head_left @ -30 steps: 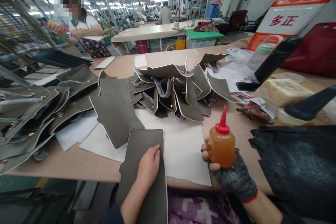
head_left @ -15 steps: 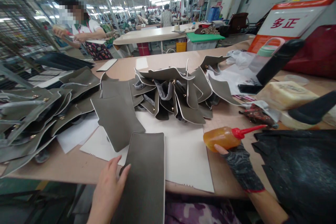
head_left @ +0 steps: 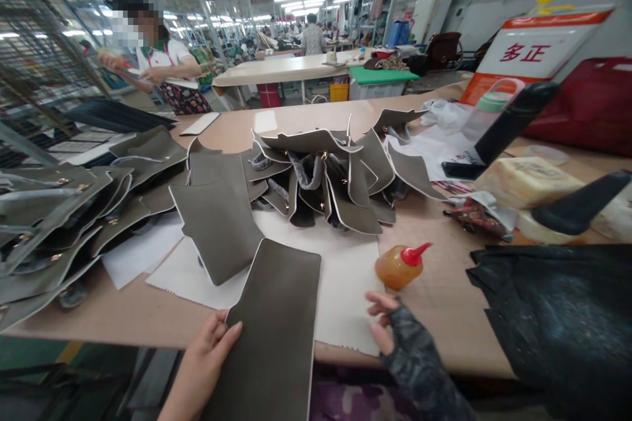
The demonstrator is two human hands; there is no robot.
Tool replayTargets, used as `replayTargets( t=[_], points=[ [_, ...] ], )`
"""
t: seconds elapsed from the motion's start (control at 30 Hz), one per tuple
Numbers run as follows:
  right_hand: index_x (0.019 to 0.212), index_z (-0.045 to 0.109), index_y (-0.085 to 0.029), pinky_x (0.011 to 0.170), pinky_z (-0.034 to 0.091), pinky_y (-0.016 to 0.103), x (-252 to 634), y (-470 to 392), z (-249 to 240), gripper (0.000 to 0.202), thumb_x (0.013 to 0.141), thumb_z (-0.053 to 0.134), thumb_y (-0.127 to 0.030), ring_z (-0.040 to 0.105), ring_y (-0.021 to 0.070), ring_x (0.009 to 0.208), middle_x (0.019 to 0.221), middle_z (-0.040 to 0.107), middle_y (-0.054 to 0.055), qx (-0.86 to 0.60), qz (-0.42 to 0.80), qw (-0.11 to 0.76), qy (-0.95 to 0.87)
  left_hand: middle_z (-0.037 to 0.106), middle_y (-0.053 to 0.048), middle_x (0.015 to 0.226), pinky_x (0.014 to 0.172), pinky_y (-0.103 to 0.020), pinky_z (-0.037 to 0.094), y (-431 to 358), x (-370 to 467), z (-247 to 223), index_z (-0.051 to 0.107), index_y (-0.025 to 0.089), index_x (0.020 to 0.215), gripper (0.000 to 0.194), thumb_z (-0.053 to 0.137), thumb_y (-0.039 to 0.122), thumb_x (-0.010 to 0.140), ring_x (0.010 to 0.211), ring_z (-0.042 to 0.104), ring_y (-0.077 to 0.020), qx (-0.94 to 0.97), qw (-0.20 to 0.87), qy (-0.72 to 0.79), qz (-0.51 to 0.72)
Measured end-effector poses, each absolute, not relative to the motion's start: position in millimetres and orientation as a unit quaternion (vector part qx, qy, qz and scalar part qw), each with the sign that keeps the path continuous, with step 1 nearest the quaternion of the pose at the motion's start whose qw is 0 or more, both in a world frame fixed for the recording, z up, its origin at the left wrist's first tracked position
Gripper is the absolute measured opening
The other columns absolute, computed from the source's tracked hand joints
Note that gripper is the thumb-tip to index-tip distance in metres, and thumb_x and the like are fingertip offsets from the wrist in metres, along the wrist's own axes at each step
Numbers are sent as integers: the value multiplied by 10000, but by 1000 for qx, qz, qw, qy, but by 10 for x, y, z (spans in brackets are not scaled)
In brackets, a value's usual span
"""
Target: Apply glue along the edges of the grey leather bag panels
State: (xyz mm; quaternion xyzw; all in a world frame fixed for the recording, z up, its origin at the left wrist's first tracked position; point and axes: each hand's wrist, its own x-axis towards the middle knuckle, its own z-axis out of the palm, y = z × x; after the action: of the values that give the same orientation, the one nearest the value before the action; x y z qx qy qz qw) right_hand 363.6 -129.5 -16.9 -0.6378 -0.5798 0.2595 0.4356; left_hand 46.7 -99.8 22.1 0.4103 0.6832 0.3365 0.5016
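Observation:
My left hand (head_left: 210, 348) pinches the left edge of a dark olive leather panel (head_left: 276, 316) with pale edges, its lower end overhanging the table front. Just right of the panel, my right hand (head_left: 382, 322), in a fingerless grey glove, is empty with fingers apart and slightly curled. Beyond those fingers a squeeze bottle (head_left: 399, 268) of amber liquid with a red nozzle rests on the table. Another olive leather panel (head_left: 217, 230) lies behind the held one, partly over a white sheet (head_left: 340, 289). What the panel's underside looks like is hidden.
Olive bag pieces with metal fittings lie in a middle heap (head_left: 320, 177) and a left pile (head_left: 59, 210). Black sheeting (head_left: 548, 316) covers the right side, near a yellowish block (head_left: 528, 177) and a dark upright stand (head_left: 513, 125). A co-worker (head_left: 162, 66) stands at the far left.
My right hand has let go of the bottle, now standing on the table, and moved left toward the panel. My left hand has closed on the panel's edge, and the panel has tilted.

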Motion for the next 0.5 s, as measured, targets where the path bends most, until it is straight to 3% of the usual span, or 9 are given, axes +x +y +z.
replayTargets(
  t=[0.07,0.2,0.27,0.4,0.5],
  points=[
    [1103,547,-201,734,512,353,3334,-1210,-170,310,838,469,-340,612,204,770,847,639,58,-618,365,412,-561,639,27,730,657,-272,510,-974,474,329,467,215,938,536,677,583,611,736,635,-195,410,505,675,349],
    [1164,541,-206,707,521,333,2930,-923,-85,404,793,529,-367,628,209,783,909,665,54,-551,444,451,-545,583,67,593,567,-243,496,-953,464,589,465,228,927,511,695,557,611,619,608,-168,418,492,661,382],
    [1107,566,-199,691,522,319,2832,-820,44,365,783,538,-364,629,206,788,913,664,53,-509,481,467,-540,585,68,580,562,-244,500,-957,458,690,463,232,916,489,698,541,618,610,612,-170,419,478,659,402],
    [946,598,-177,729,511,311,2749,-768,312,241,768,552,-333,628,200,790,846,665,56,-513,484,463,-537,669,16,673,587,-285,531,-981,471,714,495,226,939,561,692,592,564,695,658,-230,418,401,699,420],
    [922,619,-193,752,500,327,2708,-787,358,243,768,568,-374,632,212,796,869,685,67,-554,415,459,-557,705,2,743,617,-293,546,-1033,511,611,546,250,1009,548,657,586,590,782,673,-253,442,302,745,398]
  ],
)
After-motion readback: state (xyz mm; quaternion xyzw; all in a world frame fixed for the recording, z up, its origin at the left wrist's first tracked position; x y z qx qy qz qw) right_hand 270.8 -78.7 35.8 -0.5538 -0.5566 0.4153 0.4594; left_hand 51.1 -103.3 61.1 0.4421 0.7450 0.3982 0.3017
